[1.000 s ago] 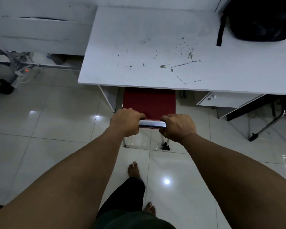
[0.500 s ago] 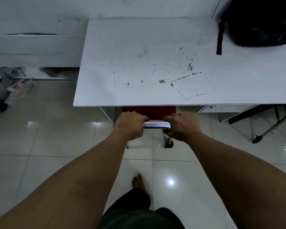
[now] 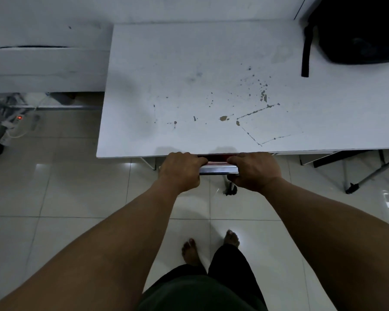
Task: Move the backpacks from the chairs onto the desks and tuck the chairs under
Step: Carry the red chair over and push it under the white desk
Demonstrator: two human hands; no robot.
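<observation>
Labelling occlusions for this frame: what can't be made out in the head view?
- Red chair seat: almost all hidden under the white desk top.
- Chrome chair back bar: both ends covered by the left hand and right hand.
- Black backpack: cut off by the top and right edges.
- Power strip on the floor: too small and dim.
</observation>
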